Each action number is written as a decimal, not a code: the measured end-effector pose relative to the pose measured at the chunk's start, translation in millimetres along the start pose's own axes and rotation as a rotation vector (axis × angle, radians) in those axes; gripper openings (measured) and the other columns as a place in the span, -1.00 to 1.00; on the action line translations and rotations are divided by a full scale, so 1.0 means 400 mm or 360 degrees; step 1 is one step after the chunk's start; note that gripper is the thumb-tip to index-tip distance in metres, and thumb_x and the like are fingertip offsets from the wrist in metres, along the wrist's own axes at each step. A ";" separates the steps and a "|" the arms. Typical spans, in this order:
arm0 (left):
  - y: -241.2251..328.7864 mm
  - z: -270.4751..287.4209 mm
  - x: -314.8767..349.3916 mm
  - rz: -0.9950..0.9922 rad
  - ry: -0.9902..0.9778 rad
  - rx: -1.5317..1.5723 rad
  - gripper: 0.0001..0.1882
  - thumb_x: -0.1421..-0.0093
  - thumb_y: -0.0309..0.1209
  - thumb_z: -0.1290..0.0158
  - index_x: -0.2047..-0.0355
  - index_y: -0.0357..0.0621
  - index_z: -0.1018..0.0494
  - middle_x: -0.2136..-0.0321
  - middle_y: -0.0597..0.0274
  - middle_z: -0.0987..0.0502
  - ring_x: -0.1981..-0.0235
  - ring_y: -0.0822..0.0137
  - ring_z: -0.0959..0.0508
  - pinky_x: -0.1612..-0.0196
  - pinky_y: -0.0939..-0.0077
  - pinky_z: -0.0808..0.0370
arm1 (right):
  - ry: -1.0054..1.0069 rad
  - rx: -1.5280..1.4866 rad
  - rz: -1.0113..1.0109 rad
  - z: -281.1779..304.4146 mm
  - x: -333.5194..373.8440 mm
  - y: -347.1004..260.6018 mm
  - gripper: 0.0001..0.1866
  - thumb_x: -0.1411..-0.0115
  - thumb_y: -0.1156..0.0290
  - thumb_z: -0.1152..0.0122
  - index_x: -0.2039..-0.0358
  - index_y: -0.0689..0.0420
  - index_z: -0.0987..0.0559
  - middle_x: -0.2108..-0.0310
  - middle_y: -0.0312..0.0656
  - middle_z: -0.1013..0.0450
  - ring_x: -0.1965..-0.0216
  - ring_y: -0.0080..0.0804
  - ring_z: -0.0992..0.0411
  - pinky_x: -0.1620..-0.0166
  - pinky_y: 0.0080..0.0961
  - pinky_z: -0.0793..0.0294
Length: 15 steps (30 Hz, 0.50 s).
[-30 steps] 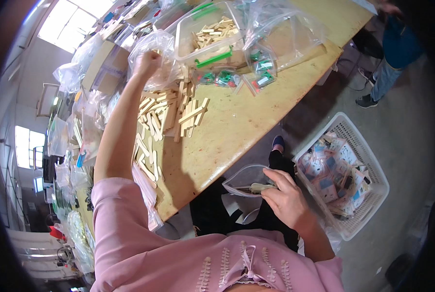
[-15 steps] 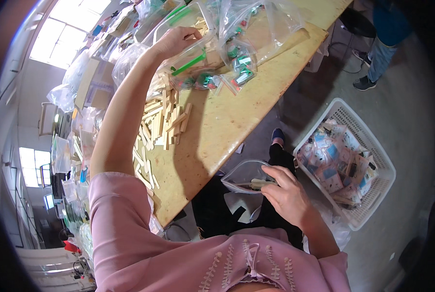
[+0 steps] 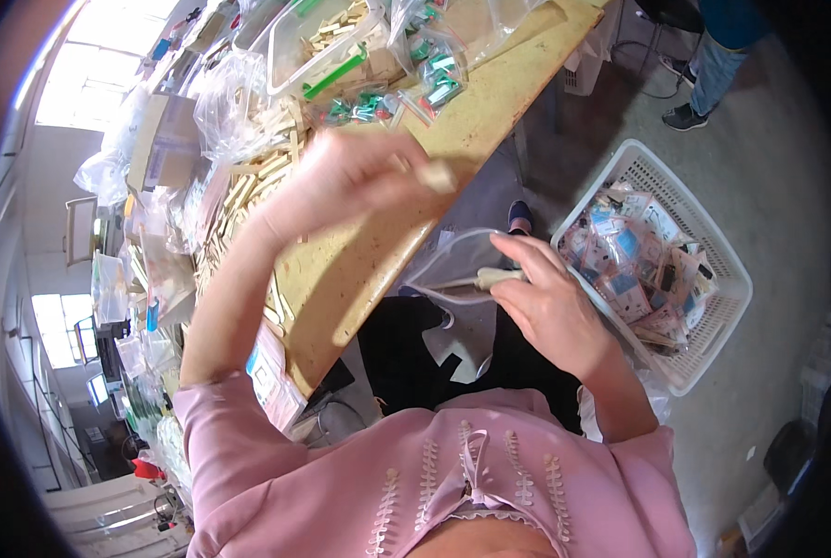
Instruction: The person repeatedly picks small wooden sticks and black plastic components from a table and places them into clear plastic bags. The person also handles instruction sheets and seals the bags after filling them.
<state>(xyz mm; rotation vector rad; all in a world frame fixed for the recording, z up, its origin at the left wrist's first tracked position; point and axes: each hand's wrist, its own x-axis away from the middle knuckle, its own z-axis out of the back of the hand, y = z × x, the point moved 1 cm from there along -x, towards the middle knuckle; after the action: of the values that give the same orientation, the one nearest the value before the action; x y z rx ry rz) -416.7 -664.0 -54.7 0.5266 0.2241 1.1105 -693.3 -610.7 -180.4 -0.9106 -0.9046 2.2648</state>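
Note:
My left hand (image 3: 345,177), blurred by motion, passes above the table with a small wooden piece (image 3: 437,177) pinched at its fingertips. My right hand (image 3: 550,298) grips the rim of a clear plastic bag (image 3: 452,256) in front of my lap, off the table's edge. The bag's mouth is spread apart, and some pale, stick-like pieces lie inside it near my right thumb. Behind my left hand stands a clear plastic bin (image 3: 290,70) with green clips, holding small wooden pieces (image 3: 336,28). A heap of wooden sticks (image 3: 248,191) lies on the table beside my left forearm.
The yellowish table (image 3: 327,298) runs diagonally away from me. Small bags with green parts (image 3: 438,79) lie near the bin. A white slotted basket (image 3: 736,298) full of packed bags stands at the right on the floor. Another person's legs (image 3: 713,79) show at the far right.
My left hand has come out of the clear bin and moved toward me and right, now with a small wooden piece. My right hand still holds the bag. The whole view has shifted slightly.

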 end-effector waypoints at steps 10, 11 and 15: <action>-0.068 -0.069 -0.122 0.0063 0.0778 -0.0520 -0.54 -0.27 0.02 -0.24 0.06 -0.08 -0.59 0.24 -0.08 -0.64 0.14 -0.13 -0.65 0.10 -0.01 -0.57 | -0.0003 0.0026 -0.0033 -0.008 0.016 -0.032 -0.91 -0.21 0.53 -0.28 0.39 0.30 -0.61 -0.21 0.17 -0.43 -0.27 0.08 -0.37 -0.30 -0.12 -0.39; -0.101 -0.074 -0.152 0.0238 0.0726 -0.0649 -0.49 -0.30 0.02 -0.23 -0.04 -0.11 -0.57 0.09 -0.08 -0.65 0.16 -0.01 -0.68 0.05 0.07 -0.57 | -0.0010 0.0030 -0.0039 -0.012 0.022 -0.035 -0.91 -0.21 0.53 -0.28 0.39 0.30 -0.62 -0.21 0.17 -0.43 -0.27 0.08 -0.37 -0.30 -0.12 -0.39; -0.237 -0.141 -0.226 0.0272 0.0696 -0.0838 -0.48 -0.29 0.06 -0.21 -0.02 -0.09 -0.57 0.03 -0.09 -0.63 0.08 -0.09 -0.65 0.04 0.07 -0.58 | -0.0048 0.0038 -0.0071 -0.015 0.042 -0.049 -0.91 -0.16 0.56 -0.40 0.32 0.27 -0.68 -0.23 0.10 -0.44 -0.27 0.08 -0.38 -0.27 -0.15 -0.43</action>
<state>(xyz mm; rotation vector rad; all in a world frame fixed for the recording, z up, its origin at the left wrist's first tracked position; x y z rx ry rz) -405.4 -760.5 -158.8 -0.1753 0.2558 1.3846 -695.1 -584.7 -175.9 -0.8401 -0.9001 2.2522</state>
